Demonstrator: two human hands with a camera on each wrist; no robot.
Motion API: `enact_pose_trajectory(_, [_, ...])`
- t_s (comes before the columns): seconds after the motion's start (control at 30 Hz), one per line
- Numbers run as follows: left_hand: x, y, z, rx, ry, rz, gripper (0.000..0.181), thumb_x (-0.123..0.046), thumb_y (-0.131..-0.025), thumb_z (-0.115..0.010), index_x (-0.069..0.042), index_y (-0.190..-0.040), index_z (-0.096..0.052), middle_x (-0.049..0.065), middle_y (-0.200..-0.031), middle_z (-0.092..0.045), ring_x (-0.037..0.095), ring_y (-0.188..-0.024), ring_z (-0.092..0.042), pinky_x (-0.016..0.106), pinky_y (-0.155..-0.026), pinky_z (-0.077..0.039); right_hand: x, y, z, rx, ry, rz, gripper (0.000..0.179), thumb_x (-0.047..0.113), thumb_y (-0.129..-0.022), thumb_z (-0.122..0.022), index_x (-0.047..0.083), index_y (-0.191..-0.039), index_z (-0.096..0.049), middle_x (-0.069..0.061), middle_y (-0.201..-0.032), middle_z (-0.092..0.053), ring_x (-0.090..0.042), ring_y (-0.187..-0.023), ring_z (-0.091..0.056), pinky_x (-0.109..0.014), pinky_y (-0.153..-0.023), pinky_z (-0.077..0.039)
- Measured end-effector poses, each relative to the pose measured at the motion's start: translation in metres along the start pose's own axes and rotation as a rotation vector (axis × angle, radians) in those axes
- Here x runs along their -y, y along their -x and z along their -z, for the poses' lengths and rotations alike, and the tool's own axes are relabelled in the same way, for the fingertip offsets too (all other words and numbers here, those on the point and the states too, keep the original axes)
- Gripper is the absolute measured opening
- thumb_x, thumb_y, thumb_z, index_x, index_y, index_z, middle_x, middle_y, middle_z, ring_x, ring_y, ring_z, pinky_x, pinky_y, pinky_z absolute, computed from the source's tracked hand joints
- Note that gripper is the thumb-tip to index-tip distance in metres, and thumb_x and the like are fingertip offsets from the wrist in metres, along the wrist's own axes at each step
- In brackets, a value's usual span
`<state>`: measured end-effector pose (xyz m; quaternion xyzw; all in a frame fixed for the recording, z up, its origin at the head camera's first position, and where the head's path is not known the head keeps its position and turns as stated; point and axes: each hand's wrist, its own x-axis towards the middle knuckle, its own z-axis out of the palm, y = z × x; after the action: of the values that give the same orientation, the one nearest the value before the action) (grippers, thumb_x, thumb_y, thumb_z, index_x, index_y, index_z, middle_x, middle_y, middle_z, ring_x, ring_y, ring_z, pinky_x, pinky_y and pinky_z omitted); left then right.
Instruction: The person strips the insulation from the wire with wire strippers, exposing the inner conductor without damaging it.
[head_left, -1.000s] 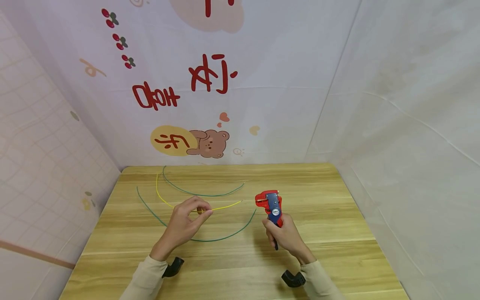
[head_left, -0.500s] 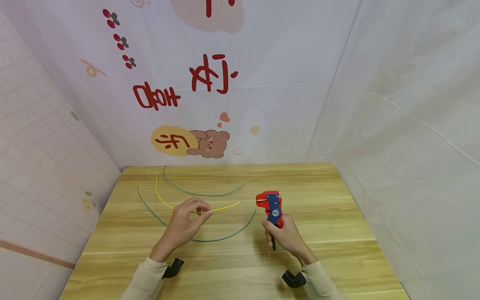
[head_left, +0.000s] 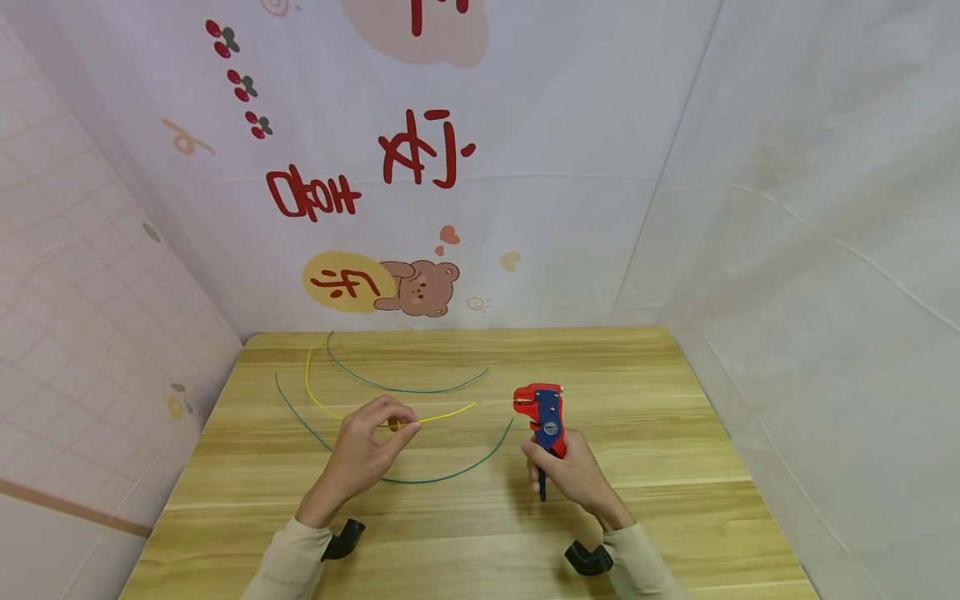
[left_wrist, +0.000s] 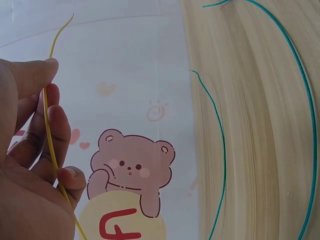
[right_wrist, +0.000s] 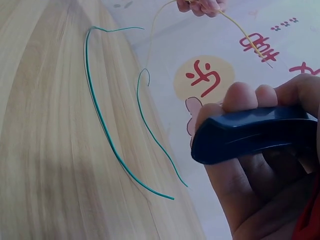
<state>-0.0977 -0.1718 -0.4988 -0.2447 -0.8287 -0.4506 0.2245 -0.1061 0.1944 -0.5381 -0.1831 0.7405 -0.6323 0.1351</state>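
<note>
Between the thumb and index finger of my left hand (head_left: pixel 363 446) a thin yellow wire (head_left: pixel 448 414) is pinched. Its short end points right toward the tool, and the longer part curves away to the back left. The left wrist view shows the yellow wire (left_wrist: pixel 51 145) running down past the other fingers, with a thin dark tip at its top. My right hand (head_left: pixel 576 475) grips a red and blue wire stripper (head_left: pixel 549 408) by its handles. The stripper's head is up, its jaws facing left, apart from the wire's end. One dark blue handle (right_wrist: pixel 250 132) fills the right wrist view.
Two green wires lie curved on the wooden table (head_left: pixel 637 533): a shorter green wire (head_left: pixel 408 391) at the back and a longer green wire (head_left: pixel 450 476) nearer, passing below my left hand. White printed cloth (head_left: pixel 555 167) walls the back and both sides.
My left hand has shifted slightly left with the yellow wire. In my right hand, the stripper's lower handle has swung a little left and its head slightly right.
</note>
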Motion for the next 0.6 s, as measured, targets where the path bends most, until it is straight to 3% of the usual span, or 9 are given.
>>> enact_pose_trajectory(0.23, [0.0023,0.0026,-0.0013,0.001,-0.013,0.006,0.023,0.003,-0.094,-0.088,-0.018,-0.097,-0.079,-0.007,-0.095,-0.075,0.004,-0.081,-0.061,0.022,-0.071,-0.053,0.0008,0.0009,0.0008,0.012,0.01,0.007,0.024,0.018,-0.116,-0.065,-0.003,-0.105,-0.067,-0.023,-0.078,-0.073,-0.023,-0.064,-0.077,-0.04,-0.067,-0.067])
enact_pose_trajectory(0.6, [0.0021,0.0038,-0.0033,-0.001,-0.024,0.01,0.023,0.003,-0.094,-0.089,-0.018,-0.097,-0.079,-0.007,-0.095,-0.076,0.003,-0.081,-0.062,0.026,-0.07,-0.055,0.001,0.0002,0.0015,0.016,-0.026,-0.011,0.022,0.015,-0.116,-0.064,-0.005,-0.108,-0.067,-0.032,-0.085,-0.072,-0.018,-0.069,-0.079,-0.045,-0.071,-0.071])
